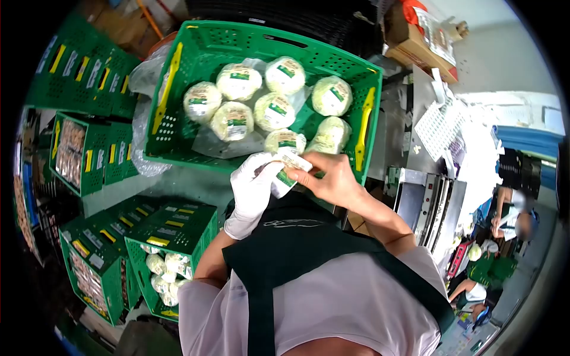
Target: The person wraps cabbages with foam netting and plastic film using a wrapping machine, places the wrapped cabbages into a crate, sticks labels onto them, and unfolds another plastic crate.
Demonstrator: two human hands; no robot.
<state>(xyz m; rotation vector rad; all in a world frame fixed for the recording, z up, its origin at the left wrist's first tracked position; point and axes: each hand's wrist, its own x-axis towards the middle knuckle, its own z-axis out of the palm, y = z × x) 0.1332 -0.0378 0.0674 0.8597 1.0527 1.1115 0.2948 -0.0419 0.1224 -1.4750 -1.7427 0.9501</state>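
Observation:
My left hand [248,188], in a white glove, pinches a strip of printed labels [284,181] with green and white print. My bare right hand [333,181] is closed on the strip's other side, thumb pressed against it. Both hands are just above the near edge of a green crate [249,37]. Inside lie several round cabbages in clear wrap, with labels on their tops; one cabbage [282,141] is right behind the strip. Another cabbage [331,135] lies beside my right hand, with no label visible on it.
Stacked green crates [89,71] stand at the left. A lower crate [166,228] holds more wrapped cabbages. A metal machine [412,199] stands on the right, near a perforated white sheet [442,124]. Two people work at the far right, one with an arm [500,213] showing.

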